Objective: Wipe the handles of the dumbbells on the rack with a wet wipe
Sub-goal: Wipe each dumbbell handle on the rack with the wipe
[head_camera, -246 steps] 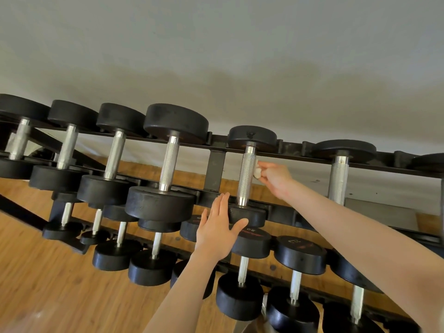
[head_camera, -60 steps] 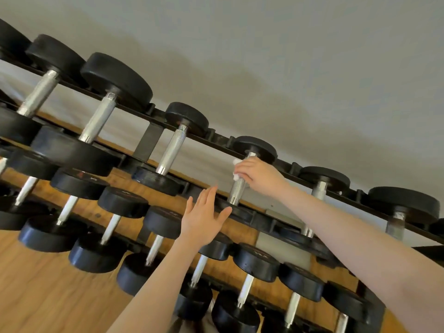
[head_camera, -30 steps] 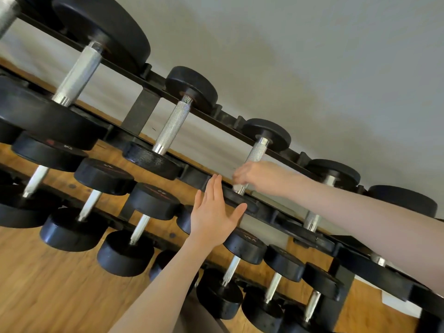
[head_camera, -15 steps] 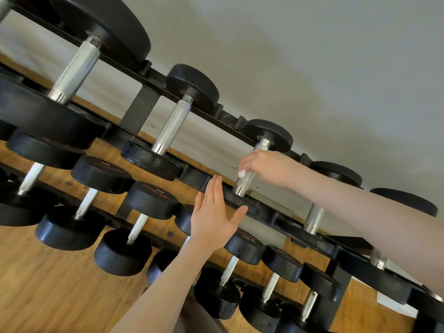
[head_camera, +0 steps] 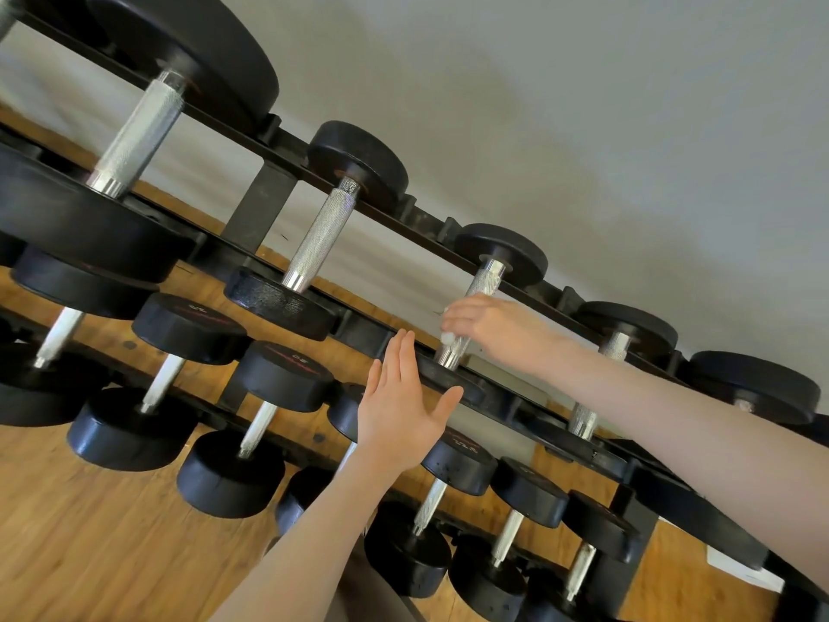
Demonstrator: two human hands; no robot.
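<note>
A black rack [head_camera: 264, 204] slants across the view with rows of black dumbbells. My right hand [head_camera: 486, 325] wraps a white wet wipe [head_camera: 447, 337] around the silver knurled handle [head_camera: 482, 282] of a small dumbbell on the top row. The wipe shows only as a small white bit under my fingers. My left hand [head_camera: 403, 406] is open, fingers straight, and lies flat against the front black head of that same dumbbell [head_camera: 448, 374].
Larger dumbbells [head_camera: 314, 235] sit to the left on the top row and smaller ones [head_camera: 614, 347] to the right. Two lower rows hold more dumbbells [head_camera: 251, 424]. A grey wall lies behind the rack and a wooden floor [head_camera: 89, 554] below.
My right hand slid along the handle: low near the front head a second ago, higher half a second ago, now at mid-handle. My left hand stayed put.
</note>
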